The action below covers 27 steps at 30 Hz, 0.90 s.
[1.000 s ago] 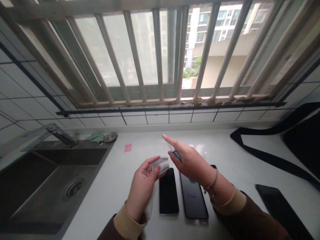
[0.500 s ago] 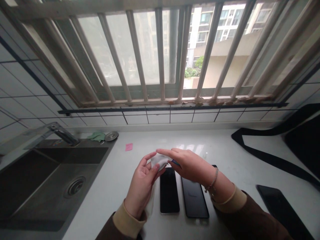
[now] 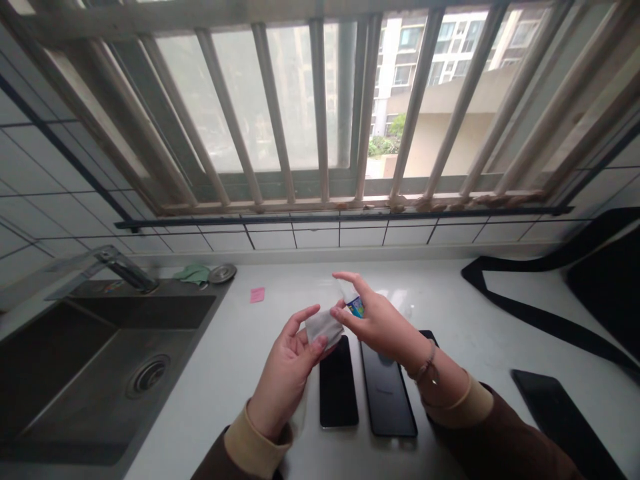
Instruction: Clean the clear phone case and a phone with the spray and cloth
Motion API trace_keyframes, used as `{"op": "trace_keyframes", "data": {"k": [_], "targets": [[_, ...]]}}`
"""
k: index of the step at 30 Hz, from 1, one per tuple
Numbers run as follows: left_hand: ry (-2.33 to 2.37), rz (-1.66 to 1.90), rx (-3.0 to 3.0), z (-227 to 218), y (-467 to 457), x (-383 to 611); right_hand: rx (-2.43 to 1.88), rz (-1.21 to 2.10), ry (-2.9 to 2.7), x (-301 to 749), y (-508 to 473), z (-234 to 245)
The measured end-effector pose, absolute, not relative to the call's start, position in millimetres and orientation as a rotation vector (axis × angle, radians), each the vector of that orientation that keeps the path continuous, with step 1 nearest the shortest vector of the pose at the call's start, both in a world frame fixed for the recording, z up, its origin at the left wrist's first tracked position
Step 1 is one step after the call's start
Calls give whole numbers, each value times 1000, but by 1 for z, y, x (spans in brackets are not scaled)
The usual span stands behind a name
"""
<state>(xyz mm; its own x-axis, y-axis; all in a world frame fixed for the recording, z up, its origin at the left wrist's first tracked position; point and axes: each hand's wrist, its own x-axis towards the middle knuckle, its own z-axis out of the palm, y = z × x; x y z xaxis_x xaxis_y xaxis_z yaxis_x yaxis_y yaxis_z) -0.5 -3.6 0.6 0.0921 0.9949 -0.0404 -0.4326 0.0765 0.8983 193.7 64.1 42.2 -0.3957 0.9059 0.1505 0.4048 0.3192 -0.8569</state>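
I have the left hand (image 3: 287, 360) pinching the folded white cloth (image 3: 323, 328) between thumb and fingers, its index finger extended loose along the far side. My right hand (image 3: 385, 327) is half open: thumb and index finger spread, the other fingers mostly hidden, with a clear packet bearing a blue-green label (image 3: 356, 307) tucked in its palm. Half a second ago the right index finger lay across the cloth's top; now it is raised toward the countertop's back edge, with the thumb at the cloth's upper right corner. Whether the thumb presses or merely overlaps it, I can't tell. For the work in hand, I read that as the cloth's upper face being uncovered and the left hand carrying most of the hold.

The cloth is above the countertop (image 3: 200, 393), in front of the far end of a black phone (image 3: 339, 390). Just right of that lies a larger dark phone (image 3: 390, 400). Farther out, a pink note (image 3: 257, 295) lies near the countertop's left edge, beside the sink (image 3: 165, 310); a dark slab (image 3: 560, 407) lies toward the near right corner.
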Motion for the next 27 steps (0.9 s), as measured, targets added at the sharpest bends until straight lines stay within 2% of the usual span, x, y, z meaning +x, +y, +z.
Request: {"op": "trace_keyframes", "data": {"k": [3, 5, 15, 21, 27], "targets": [[852, 1272, 944, 0, -4, 1, -1173, 1170, -1868, 193, 66, 38], [888, 1264, 983, 0, -3, 2, -1196, 1167, -1848, 193, 67, 35], [1099, 1140, 1123, -9, 1, -6, -1235, 807, -1928, 190, 64, 38], [1168, 1307, 1042, -6, 5, -10, -1028, 481, -2084, 191, 61, 35], [1250, 1384, 1078, -7, 5, -12, -972, 393, -2399, 185, 57, 30]]}}
